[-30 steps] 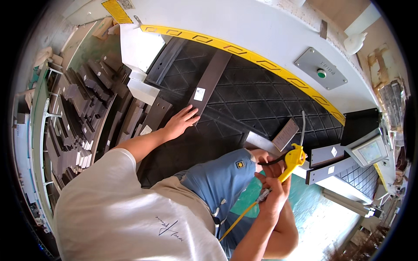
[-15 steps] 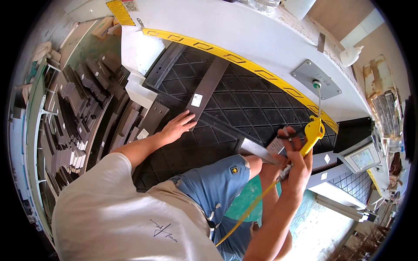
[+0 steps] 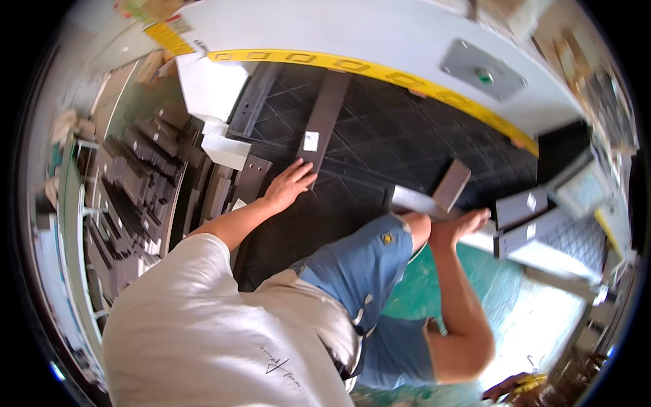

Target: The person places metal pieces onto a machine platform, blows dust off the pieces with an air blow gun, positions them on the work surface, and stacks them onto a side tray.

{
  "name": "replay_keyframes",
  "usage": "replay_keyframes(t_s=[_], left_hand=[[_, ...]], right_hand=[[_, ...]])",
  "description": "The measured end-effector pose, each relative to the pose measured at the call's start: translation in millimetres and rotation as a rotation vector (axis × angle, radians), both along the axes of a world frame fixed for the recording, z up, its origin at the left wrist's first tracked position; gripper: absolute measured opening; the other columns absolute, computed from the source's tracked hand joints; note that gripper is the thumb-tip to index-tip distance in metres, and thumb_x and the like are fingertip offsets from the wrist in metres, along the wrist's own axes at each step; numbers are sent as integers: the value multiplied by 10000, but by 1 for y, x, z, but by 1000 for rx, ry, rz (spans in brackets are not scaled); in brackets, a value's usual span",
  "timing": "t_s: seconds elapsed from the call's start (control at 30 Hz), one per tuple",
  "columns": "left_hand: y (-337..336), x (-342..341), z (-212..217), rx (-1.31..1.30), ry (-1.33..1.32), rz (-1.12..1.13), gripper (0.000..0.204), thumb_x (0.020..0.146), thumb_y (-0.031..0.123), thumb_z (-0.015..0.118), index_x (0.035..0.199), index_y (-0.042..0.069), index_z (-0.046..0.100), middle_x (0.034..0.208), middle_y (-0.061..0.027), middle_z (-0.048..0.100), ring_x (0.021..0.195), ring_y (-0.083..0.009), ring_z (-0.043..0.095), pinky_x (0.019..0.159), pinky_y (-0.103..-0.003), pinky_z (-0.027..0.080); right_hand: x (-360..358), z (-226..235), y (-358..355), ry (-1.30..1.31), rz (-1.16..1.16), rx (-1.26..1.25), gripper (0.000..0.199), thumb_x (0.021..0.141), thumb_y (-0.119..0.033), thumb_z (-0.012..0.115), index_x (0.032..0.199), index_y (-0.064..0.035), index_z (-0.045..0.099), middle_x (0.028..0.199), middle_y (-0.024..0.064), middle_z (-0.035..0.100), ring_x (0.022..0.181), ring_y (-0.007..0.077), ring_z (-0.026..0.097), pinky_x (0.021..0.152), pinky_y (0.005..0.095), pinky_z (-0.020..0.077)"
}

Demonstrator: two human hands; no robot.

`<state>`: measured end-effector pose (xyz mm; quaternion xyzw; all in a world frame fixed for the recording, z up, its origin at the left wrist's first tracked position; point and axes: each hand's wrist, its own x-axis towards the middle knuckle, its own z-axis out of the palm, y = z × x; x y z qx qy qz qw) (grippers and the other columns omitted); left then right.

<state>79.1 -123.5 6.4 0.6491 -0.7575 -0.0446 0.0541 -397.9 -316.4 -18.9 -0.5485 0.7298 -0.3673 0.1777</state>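
The left arm reaches out from the pale T-shirt (image 3: 224,319) sleeve, bent at the elbow, its forearm slanting up and to the right, and the left hand (image 3: 290,184) ends it palm down, the wrist nearly in line with the forearm. Its fingers (image 3: 302,169) are extended and slightly parted, lying on the near end of a long dark brown board (image 3: 330,102) without curling round it; the thumb is hard to make out. The board lies flat on a black surface (image 3: 380,129) and runs away from the hand toward a yellow strip (image 3: 352,66), with a white label (image 3: 310,141) just above the fingertips, its print too blurred to make out. The near end of the board is partly covered by the hand. The right hand cannot be picked out with certainty: at the lower right edge a smeared brown shape sits against a yellow object (image 3: 530,383), both partly lost in blur and the dark rim, so I cannot tell whether those are fingers, nor whether they grip anything. A short brown block (image 3: 452,184) stands tilted near the foot (image 3: 464,227), its lower end hard to read against the white rail (image 3: 415,200), and the screen (image 3: 583,182) at the right is washed out
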Motion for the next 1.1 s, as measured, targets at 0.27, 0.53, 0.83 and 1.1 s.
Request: replay_keyframes(t_s=[0.27,0.53,0.83,1.1], left_hand=[[-14,2,16,44,103,-4,527,939,109,773,1454,123,660,1615,-104,528,1518,-352,473,1192,-435,484],[-26,-9,37,168,69,37,524,933,158,781,1445,141,668,1640,-97,510,1532,-339,458,1208,-438,471],[-66,-12,38,174,216,66,358,954,232,760,1281,88,743,1322,-124,734,1263,-324,674,1093,-443,532],[-176,-77,18,206,526,109,350,997,274,731,1285,76,737,1038,-143,818,968,-285,799,843,-408,612]], right_hand=[[19,62,-19,-958,-359,-53,979,1042,-637,508,1714,-29,138,1803,117,104,1642,294,102,1325,440,93],[12,76,-12,-1158,-436,-101,851,1099,-658,400,1720,-99,237,1800,29,207,1621,226,237,1315,377,169],[10,99,-6,-1071,-450,-2,797,1111,-641,409,1714,-139,267,1789,10,235,1607,241,269,1302,404,217],[5,48,-15,-867,-295,-71,906,1062,-721,441,1722,-136,235,1797,23,219,1610,270,256,1312,430,193]])
